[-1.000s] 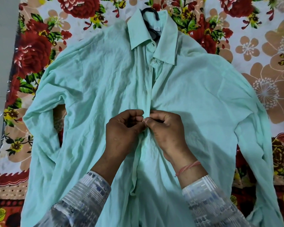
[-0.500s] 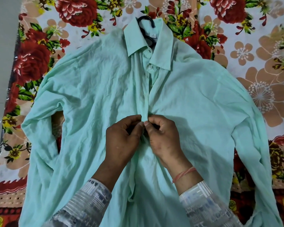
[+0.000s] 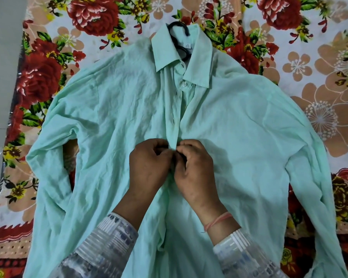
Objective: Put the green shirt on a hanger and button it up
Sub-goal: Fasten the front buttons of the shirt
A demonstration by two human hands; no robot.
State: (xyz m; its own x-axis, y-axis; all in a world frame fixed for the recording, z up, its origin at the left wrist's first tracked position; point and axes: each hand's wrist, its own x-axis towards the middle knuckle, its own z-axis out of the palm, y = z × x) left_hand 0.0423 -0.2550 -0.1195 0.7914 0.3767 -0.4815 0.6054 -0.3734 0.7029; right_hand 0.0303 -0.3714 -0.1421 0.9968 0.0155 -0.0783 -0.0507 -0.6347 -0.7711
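The green shirt (image 3: pixel 113 117) lies front-up on a flowered sheet (image 3: pixel 319 63), a black hanger (image 3: pixel 178 40) in its collar. Left hand (image 3: pixel 149 167) and right hand (image 3: pixel 195 169) pinch its front edges together at mid-chest.

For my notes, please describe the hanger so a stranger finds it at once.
Find the pale green shirt spread over the flowered bedsheet. Follow it up to the collar. The black plastic hanger curls out from inside it, the only black thing there.
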